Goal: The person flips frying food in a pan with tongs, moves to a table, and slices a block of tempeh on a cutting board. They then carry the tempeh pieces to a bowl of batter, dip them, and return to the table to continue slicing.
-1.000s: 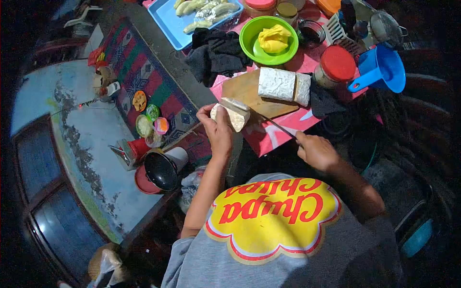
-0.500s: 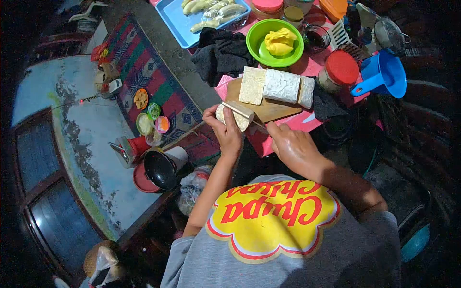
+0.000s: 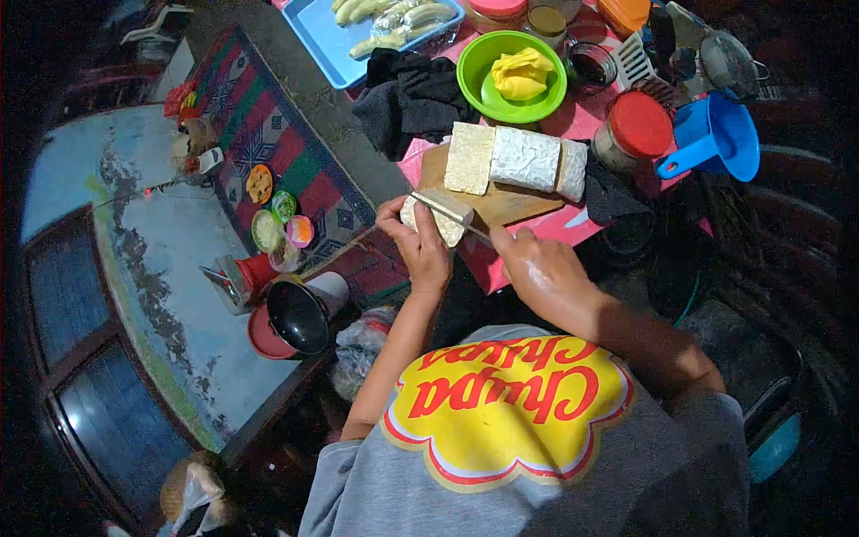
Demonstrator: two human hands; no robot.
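My left hand (image 3: 424, 255) holds a cut piece of tempeh (image 3: 449, 232) up in front of the board, thumb on its near face and fingers behind. In my right hand (image 3: 548, 276) is a knife (image 3: 445, 210), its blade lying across the tempeh close to my left thumb. My right fingers wrap round its handle, which is mostly hidden. Just beyond, a wooden cutting board (image 3: 512, 210) carries a flat tempeh slab (image 3: 468, 161), a white block of tempeh (image 3: 526, 161) and a smaller end piece (image 3: 572, 170).
Behind the board stand a green bowl (image 3: 474, 94) with a yellow bundle, dark cloths (image 3: 403, 112) and a blue tray (image 3: 313, 40) of peeled bananas. To the right are a red-lidded jar (image 3: 640, 125) and a blue dipper (image 3: 729, 134). A black pan (image 3: 298, 318) sits at left.
The knife blade has tilted slightly against the tempeh, and my right hand has shifted a little to the left. My left hand keeps its hold.
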